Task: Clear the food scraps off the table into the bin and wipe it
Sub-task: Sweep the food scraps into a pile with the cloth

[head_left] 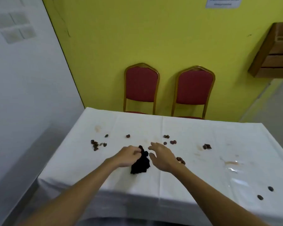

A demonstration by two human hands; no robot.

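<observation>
A crumpled black cloth (141,163) lies near the middle of the table (203,173), which is covered in white. My left hand (127,156) pinches the cloth's top edge. My right hand (162,154) hovers just right of the cloth, fingers spread, holding nothing. Dark brown food scraps are scattered over the cover: a cluster at the left (95,145), single bits behind the hands (128,136), a small pile beside my right wrist (180,160), another pile at the right (207,146), and two pieces near the front right (265,193). No bin is in view.
Faint brownish stains and a wet shiny patch (232,165) mark the right half of the cover. Two red chairs (141,87) (194,88) stand against the yellow wall behind the table. A wooden crate (273,51) hangs at the upper right. A grey wall runs along the left.
</observation>
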